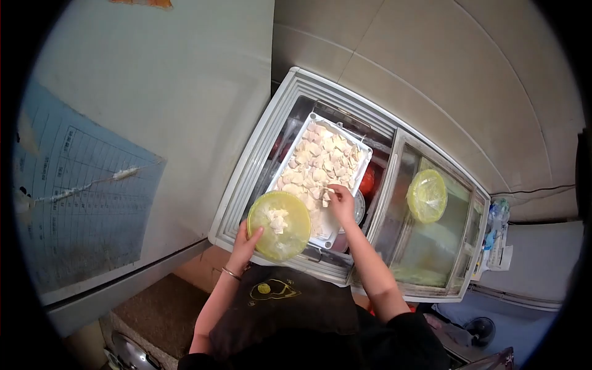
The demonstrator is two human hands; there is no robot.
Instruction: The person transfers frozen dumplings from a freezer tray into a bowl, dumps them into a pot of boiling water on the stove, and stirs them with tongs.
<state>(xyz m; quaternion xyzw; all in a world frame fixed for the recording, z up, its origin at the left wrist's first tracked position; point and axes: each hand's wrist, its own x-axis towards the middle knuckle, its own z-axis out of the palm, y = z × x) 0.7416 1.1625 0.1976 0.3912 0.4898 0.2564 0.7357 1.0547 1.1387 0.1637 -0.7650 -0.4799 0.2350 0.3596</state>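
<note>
My left hand (245, 245) grips the rim of a yellow-green bowl (300, 222), thumb on the inside. The bowl has a clear plastic lining, and a small heap of pale wonton-like pieces (278, 220) lies in it. It is tilted over the near left corner of a white tray (366, 161). Many more pale folded wontons (317, 154) cover the tray, more thinly at its near end. Over the tray's right side, my right hand (341, 203) has its fingers pinched together at a pale wonton, partly hidden by the fingers.
The tray rests inside an open chest freezer (246, 166) with a raised rim. Red items (367, 180) lie beside it. A second lined yellow-green bowl (427, 196) stands on the sliding glass lid (410, 243). A tall pale cabinet (203, 80) is at left, a tiled wall (425, 55) behind.
</note>
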